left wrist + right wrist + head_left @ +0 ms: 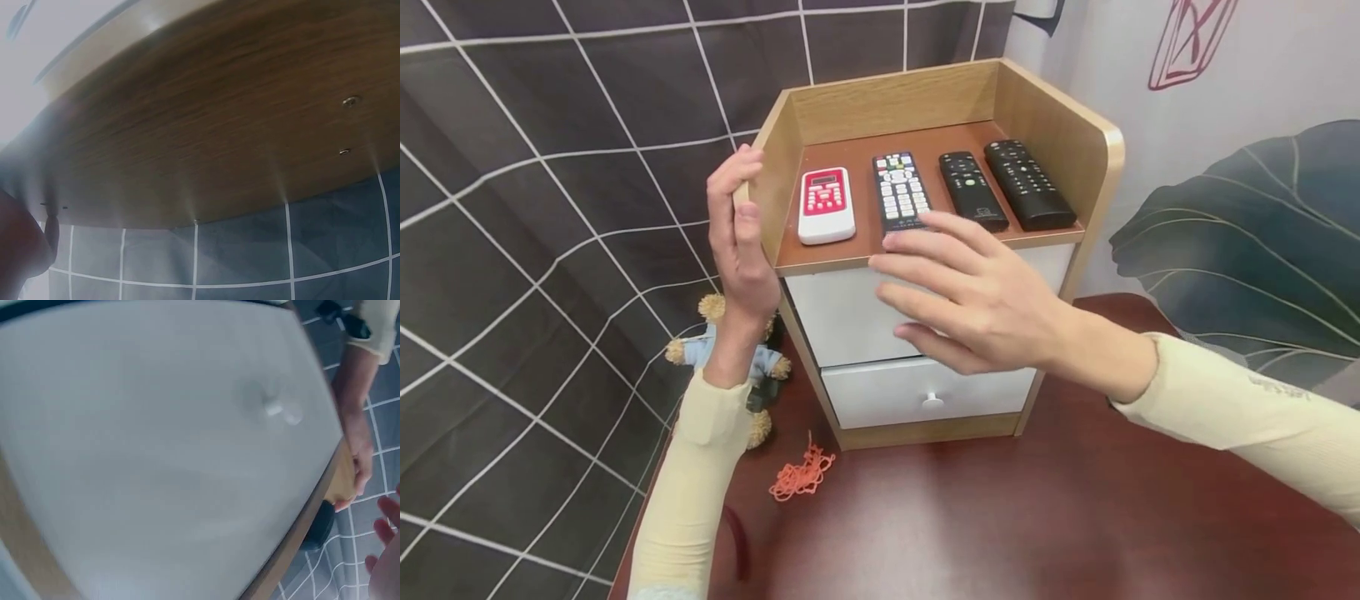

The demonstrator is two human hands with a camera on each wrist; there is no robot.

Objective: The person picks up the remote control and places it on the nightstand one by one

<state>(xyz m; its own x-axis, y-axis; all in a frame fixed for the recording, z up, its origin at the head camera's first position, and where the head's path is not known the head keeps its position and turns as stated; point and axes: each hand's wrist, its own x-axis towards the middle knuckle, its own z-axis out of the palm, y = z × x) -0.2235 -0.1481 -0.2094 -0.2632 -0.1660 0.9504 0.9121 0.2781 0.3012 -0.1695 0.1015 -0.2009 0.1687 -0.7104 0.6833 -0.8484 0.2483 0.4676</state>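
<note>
A small wood-edged cabinet (pixel 895 104) with white drawers stands on a dark red table. My left hand (pixel 745 250) rests against the outside of its left side panel, fingers extended upward near the top edge. In front of the upper drawer (pixel 842 321), my right hand (pixel 970 296) hovers with spread fingers, holding nothing. Its fingertips overlap the near end of a black remote with white buttons (pixel 898 187) in the head view. A white and red remote (pixel 826 223) lies left of that one. To the right lie a small black remote (pixel 973 192) and a longer black remote (pixel 1030 183).
A lower drawer with a white knob (pixel 932 400) sits beneath. Orange cord (pixel 805 475) lies by the cabinet's front left corner. A plush toy in blue (pixel 700 348) is partly behind my left forearm. A dark gridded curtain (pixel 512 250) hangs at the left and back.
</note>
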